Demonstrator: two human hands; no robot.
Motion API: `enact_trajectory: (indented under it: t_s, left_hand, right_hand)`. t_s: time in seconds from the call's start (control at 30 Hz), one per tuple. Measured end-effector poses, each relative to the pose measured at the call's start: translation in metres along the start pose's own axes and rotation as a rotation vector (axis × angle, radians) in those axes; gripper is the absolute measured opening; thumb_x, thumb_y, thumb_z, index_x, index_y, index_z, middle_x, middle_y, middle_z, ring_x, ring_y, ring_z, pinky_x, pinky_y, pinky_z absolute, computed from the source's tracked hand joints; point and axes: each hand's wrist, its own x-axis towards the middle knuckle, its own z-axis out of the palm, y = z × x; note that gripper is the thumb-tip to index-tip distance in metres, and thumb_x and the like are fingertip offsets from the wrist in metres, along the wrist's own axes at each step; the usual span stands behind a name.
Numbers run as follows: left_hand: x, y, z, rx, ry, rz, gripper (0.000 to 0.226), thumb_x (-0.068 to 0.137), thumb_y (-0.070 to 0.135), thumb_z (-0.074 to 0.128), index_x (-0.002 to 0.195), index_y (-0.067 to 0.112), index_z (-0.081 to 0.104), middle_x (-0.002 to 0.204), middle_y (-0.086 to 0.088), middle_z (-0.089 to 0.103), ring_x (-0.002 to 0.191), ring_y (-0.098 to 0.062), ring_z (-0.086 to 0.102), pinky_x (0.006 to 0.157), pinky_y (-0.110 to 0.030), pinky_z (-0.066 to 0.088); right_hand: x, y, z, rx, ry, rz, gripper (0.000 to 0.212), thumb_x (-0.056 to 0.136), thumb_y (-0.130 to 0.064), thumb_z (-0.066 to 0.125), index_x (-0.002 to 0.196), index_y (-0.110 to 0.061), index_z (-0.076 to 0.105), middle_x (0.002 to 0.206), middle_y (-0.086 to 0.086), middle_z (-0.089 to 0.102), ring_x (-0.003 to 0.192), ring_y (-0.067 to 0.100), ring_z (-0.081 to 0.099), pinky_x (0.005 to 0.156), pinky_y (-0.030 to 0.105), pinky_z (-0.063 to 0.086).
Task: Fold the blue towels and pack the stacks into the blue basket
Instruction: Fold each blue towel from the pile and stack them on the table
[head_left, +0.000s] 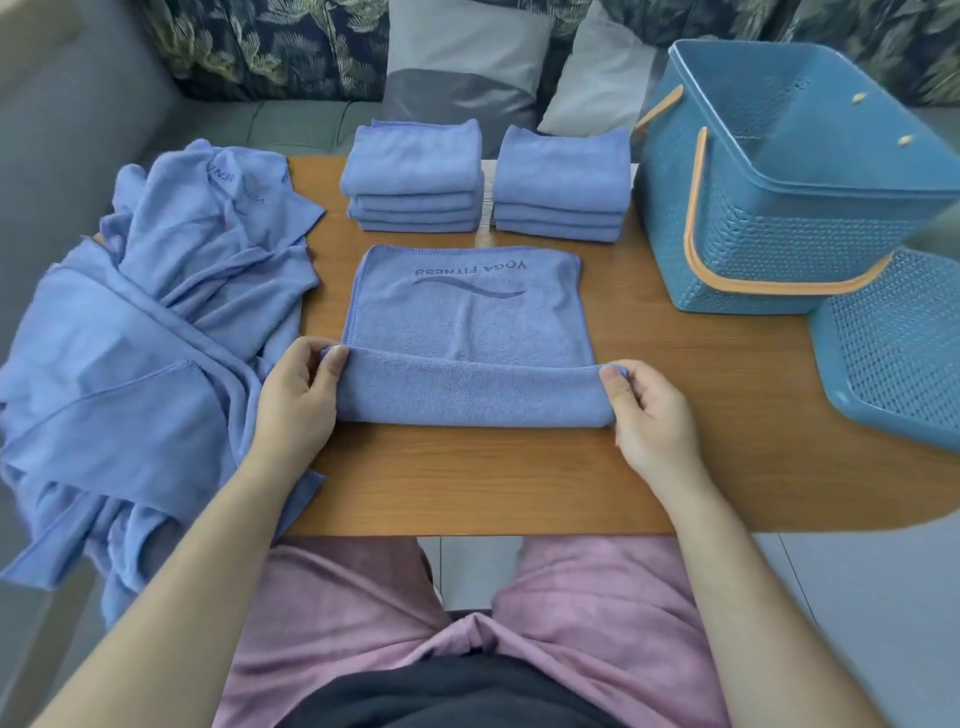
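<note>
Head view: the towel (467, 317) is pinched at its near corners by the left hand (296, 400) and right hand (649, 415), with two folded stacks (413, 171) set beyond it, an unfolded heap (156, 322) left of it, and the blue basket (769, 260) right of it, not yet packed.

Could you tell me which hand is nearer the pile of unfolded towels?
Left. The left hand pinches one corner of the towel beside the unfolded pile; the right hand pinches the opposite corner, across the towel from it.
</note>
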Motion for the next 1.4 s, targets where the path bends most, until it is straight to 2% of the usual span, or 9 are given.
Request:
enact_trajectory:
  t_s: [0.17,0.3,0.37,0.57,0.63,0.77,1.03,1.17,1.4]
  left_hand:
    - [-0.006,0.005,-0.003,-0.066,-0.01,-0.034,0.027,0.105,0.033,0.05,0.081,0.022,0.054,0.07,0.014,0.05,0.065,0.005,0.047,0.065,-0.008,0.036]
    - [-0.009,0.006,-0.01,-0.397,-0.138,-0.138,0.07,0.102,0.05,0.045,0.06,-0.006,0.049,0.062,-0.019,0.056,0.062,-0.014,0.054,0.063,-0.014,0.043]
    - [-0.01,0.006,-0.011,-0.428,-0.213,-0.131,0.071,0.1,0.045,0.05,0.053,-0.008,0.044,0.061,-0.027,0.057,0.06,-0.018,0.058,0.065,-0.018,0.047]
    - [-0.009,0.005,-0.014,-0.291,-0.336,-0.013,0.03,0.089,0.027,0.063,0.069,0.004,0.067,0.077,-0.015,0.068,0.078,-0.017,0.06,0.082,-0.032,0.043]
    - [-0.011,0.007,-0.016,-0.186,-0.349,0.051,0.02,0.086,0.028,0.066,0.086,0.009,0.074,0.092,-0.008,0.072,0.09,-0.015,0.062,0.087,-0.033,0.044]
    - [-0.025,0.009,-0.01,0.436,-0.394,0.303,0.047,0.085,0.054,0.055,0.126,0.031,0.066,0.136,0.015,0.056,0.125,-0.017,0.047,0.107,-0.043,0.036]
    - [-0.043,0.047,0.049,0.596,-0.33,0.336,0.05,0.098,0.04,0.054,0.146,0.028,0.051,0.16,0.003,0.037,0.151,-0.024,0.027,0.119,-0.045,0.024]
    - [-0.042,0.043,0.063,0.729,-0.393,0.278,0.059,0.101,0.056,0.025,0.157,0.038,0.029,0.166,0.011,0.016,0.156,-0.018,0.007,0.125,-0.041,0.005]
    - [-0.087,0.045,0.051,0.724,-0.36,0.284,0.07,0.094,0.06,0.032,0.152,0.022,0.044,0.162,-0.005,0.032,0.151,-0.033,0.025,0.12,-0.058,0.022]
  right_hand:
    - [-0.002,-0.004,0.0,0.028,0.0,-0.03,0.032,0.098,-0.064,0.046,0.086,-0.042,0.064,0.072,-0.019,0.063,0.067,-0.002,0.056,0.068,0.021,0.043]
    - [-0.002,-0.005,-0.002,0.223,-0.081,0.015,0.081,0.1,-0.072,0.026,0.048,-0.015,0.054,0.066,0.003,0.067,0.067,0.009,0.061,0.069,0.017,0.041]
    - [-0.003,-0.005,-0.004,0.224,-0.126,0.002,0.082,0.103,-0.064,0.03,0.045,-0.012,0.053,0.07,0.009,0.07,0.075,0.016,0.064,0.077,0.024,0.042]
    - [-0.011,-0.007,0.003,-0.281,-0.149,-0.305,0.022,0.094,-0.044,0.063,0.099,-0.031,0.079,0.117,-0.022,0.07,0.114,0.016,0.05,0.103,0.035,0.041]
    - [-0.017,-0.01,0.006,-0.499,-0.183,-0.286,0.027,0.093,-0.049,0.064,0.117,-0.039,0.073,0.133,-0.026,0.06,0.119,0.015,0.045,0.105,0.039,0.038]
    - [-0.034,-0.026,0.018,-0.853,-0.19,-0.231,0.044,0.098,-0.053,0.048,0.138,-0.038,0.058,0.15,-0.021,0.047,0.134,0.019,0.04,0.107,0.043,0.031]
    - [-0.031,-0.058,0.083,-0.788,-0.285,-0.267,0.055,0.104,-0.037,0.043,0.157,-0.023,0.038,0.167,0.0,0.025,0.157,0.025,0.012,0.127,0.045,0.006]
    - [-0.028,-0.05,0.094,-0.865,-0.364,-0.218,0.059,0.107,-0.049,0.027,0.162,-0.03,0.021,0.17,-0.004,0.009,0.158,0.02,-0.001,0.127,0.045,0.0]
    - [-0.068,-0.042,0.062,-0.875,-0.338,-0.201,0.064,0.102,-0.056,0.026,0.159,-0.029,0.03,0.169,-0.002,0.015,0.157,0.022,0.007,0.127,0.048,0.012]
